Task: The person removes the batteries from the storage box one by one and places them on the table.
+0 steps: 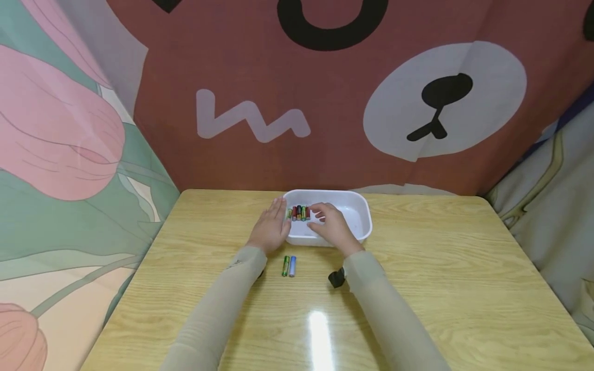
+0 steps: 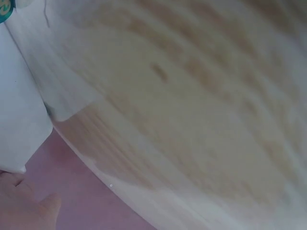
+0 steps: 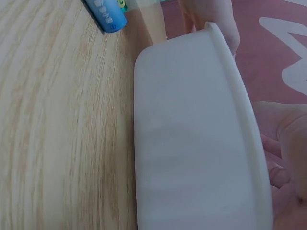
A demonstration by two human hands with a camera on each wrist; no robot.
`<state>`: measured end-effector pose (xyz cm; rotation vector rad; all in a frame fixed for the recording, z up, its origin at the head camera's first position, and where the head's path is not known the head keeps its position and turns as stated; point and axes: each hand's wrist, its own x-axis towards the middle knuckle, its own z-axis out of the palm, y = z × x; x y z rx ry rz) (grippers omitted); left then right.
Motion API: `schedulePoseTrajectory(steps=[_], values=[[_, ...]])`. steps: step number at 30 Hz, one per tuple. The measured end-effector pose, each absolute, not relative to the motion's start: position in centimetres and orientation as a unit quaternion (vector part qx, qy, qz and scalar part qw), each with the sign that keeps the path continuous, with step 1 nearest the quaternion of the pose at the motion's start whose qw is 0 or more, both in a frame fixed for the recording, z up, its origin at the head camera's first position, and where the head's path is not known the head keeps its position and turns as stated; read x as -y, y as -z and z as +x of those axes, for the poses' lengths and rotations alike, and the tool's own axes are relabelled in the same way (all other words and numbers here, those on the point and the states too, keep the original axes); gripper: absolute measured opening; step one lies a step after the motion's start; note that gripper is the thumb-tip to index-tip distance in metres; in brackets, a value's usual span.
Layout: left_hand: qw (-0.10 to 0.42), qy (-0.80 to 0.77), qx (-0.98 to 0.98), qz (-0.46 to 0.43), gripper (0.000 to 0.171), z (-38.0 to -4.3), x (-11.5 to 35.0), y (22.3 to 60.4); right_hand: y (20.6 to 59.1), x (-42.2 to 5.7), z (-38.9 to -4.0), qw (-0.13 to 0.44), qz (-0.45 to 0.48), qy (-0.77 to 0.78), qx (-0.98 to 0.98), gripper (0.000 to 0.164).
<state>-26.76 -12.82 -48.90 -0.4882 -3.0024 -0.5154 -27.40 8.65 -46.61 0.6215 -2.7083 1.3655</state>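
Head view of a row of batteries [image 1: 298,213], set side by side within the left part of the white tray [image 1: 327,192]. The left hand [image 1: 270,225] was laid straight-fingered along the tray's left rim; no grip by it was shown. The right hand [image 1: 332,224] was held over the tray, thumb and fingers widely parted, fingertips near the row's right end; contact could not be told. A green battery [image 1: 285,266] and a blue battery [image 1: 292,266] were seen on the table [image 1: 417,288]. Light, even sideways fingertip pressure was judged best, with the tray steadied throughout.
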Motion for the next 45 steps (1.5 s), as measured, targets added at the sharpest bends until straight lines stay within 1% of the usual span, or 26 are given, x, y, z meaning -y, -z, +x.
schedulePoseTrajectory(steps=[8,13,18,26,32,39,45], values=[[0.017,0.165,0.974,-0.155,0.065,-26.7,12.8,48.6,46.9,-8.5,-28.5,0.016,0.213,-0.423,0.881,0.045],[0.019,0.169,0.973,-0.157,0.065,-26.7,12.8,48.6,47.0,-8.4,-29.4,-0.001,0.215,-0.412,0.885,0.046],[0.024,0.174,0.971,-0.162,0.065,-26.8,12.8,48.7,47.2,-8.5,-30.5,-0.015,0.209,-0.407,0.889,0.044],[0.013,0.171,0.972,-0.158,0.065,-26.7,12.8,48.6,47.7,-8.4,-31.5,-0.029,0.199,-0.405,0.892,0.044],[0.021,0.169,0.972,-0.159,0.065,-26.6,12.8,48.6,48.0,-7.9,-32.1,-0.039,0.188,-0.409,0.892,0.044],[0.025,0.173,0.971,-0.161,0.065,-26.7,12.8,49.0,48.5,-7.6,-32.7,-0.038,0.188,-0.372,0.908,0.048],[0.028,0.171,0.972,-0.161,0.065,-26.8,12.9,49.0,49.0,-7.4,-33.0,-0.052,0.181,-0.342,0.921,0.053]])
